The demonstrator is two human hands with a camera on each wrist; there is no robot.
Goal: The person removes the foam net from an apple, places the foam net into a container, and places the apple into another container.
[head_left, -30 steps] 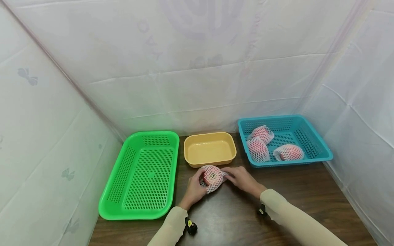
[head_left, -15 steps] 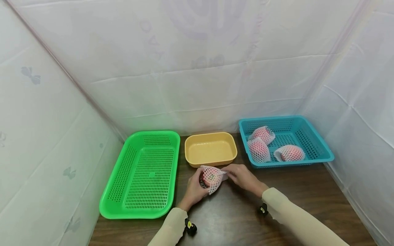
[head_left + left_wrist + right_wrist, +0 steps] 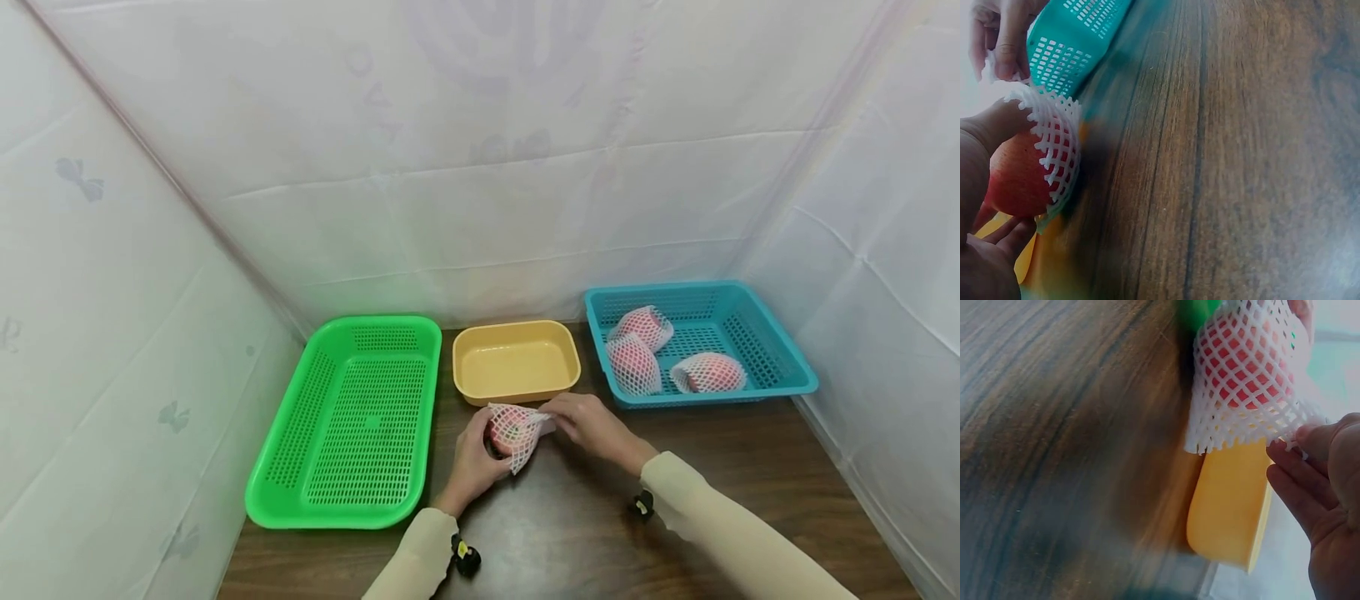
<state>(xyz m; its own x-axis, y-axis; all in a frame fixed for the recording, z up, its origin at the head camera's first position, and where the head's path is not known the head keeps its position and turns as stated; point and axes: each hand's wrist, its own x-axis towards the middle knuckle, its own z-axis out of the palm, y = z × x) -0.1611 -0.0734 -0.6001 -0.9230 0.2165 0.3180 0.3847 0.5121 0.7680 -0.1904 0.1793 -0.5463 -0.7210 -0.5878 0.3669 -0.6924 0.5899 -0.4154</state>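
Head view looks down; close wrist views share the fruit (image 3: 1019,178).

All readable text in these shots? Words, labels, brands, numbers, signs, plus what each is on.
None legible, so nothing to quote.
White sheet: faint letter-like print, too pale and blurred to read.
Yellow mark on the black device at the left wrist: too small to read.
Green basket, yellow tray, blue basket, held fruit, white net: no text visible.
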